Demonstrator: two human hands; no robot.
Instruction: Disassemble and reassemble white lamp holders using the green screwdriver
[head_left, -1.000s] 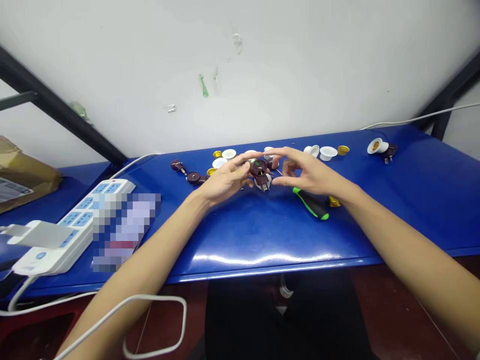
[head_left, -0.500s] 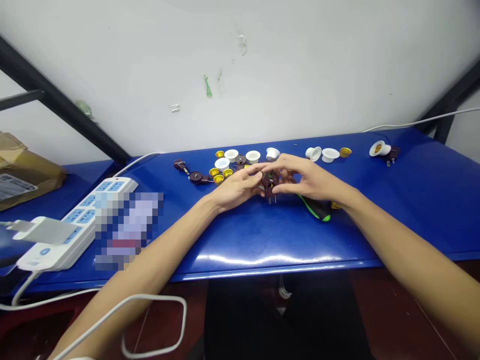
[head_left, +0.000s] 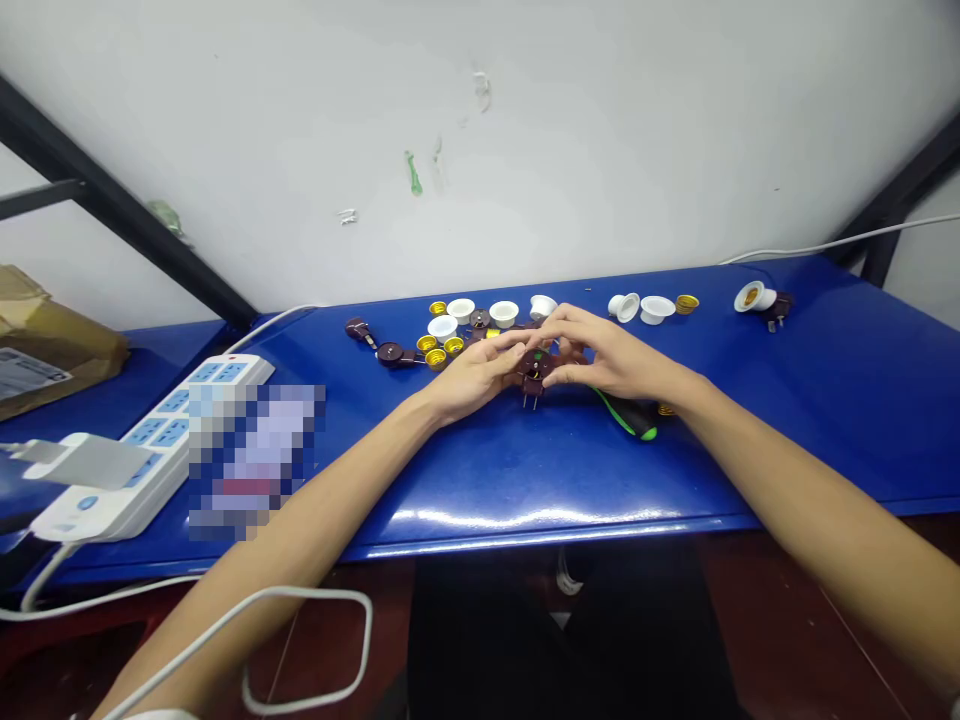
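Between my two hands is a dark brown plug base [head_left: 534,372], its round face toward me and its two metal pins pointing down. My left hand [head_left: 476,378] grips its left side, thumb near the top edge. On the right, my right hand [head_left: 592,352] pinches it with thumb and fingertips. A black and green screwdriver handle [head_left: 630,415] lies on the table under my right hand; the rest of it is hidden. Just beyond my left hand are gold threaded shells [head_left: 436,358] and white cups [head_left: 442,328].
On the blue table [head_left: 465,490], another brown plug base [head_left: 391,354] lies at left, and a white lamp holder with plug [head_left: 756,298] at far right. A power strip [head_left: 161,440] with a charger [head_left: 101,462] and a blurred-out object [head_left: 262,450] are at left. A white cable [head_left: 315,593] loops in front.
The plug base has turned slightly in my fingers, so its face and both pins show more plainly. Both hands keep their hold, and the view has shifted a little.
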